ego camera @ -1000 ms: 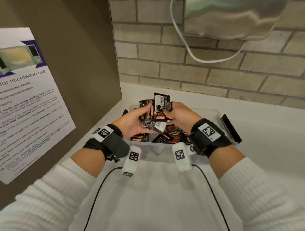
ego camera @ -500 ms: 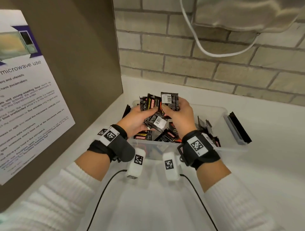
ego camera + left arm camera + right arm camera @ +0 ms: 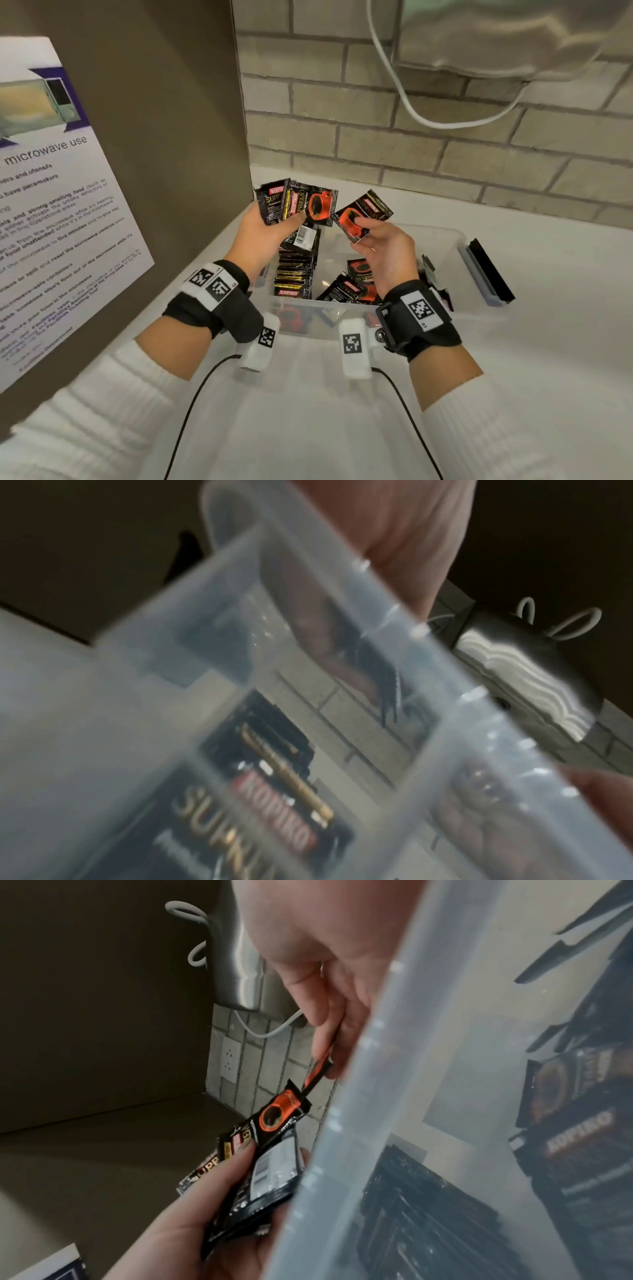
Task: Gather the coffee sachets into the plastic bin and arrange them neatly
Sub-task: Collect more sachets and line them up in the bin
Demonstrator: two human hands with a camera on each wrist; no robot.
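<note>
A clear plastic bin (image 3: 455,240) stands on the white counter, with a row of black coffee sachets (image 3: 294,274) stacked on edge along its left side and loose sachets (image 3: 349,287) at the front. Above its left rim my left hand (image 3: 274,222) grips a fanned bunch of sachets (image 3: 301,204), thumb pressed on the front one. My right hand (image 3: 368,233) pinches a single black-and-red sachet (image 3: 364,212) just right of that bunch. In the right wrist view the single sachet (image 3: 316,1073) shows edge-on between thumb and finger, above the bunch (image 3: 263,1167).
A brown panel with a microwave-use notice (image 3: 61,212) stands close on the left. A brick wall (image 3: 411,144) runs behind, with a metal appliance (image 3: 496,37) and white cable (image 3: 411,99) above. The bin's black-edged lid (image 3: 486,270) leans at its right end.
The hands have drawn apart: my right hand has pulled one sachet out of the bunch to the right, while the left has lifted the rest and fanned them face-up.
</note>
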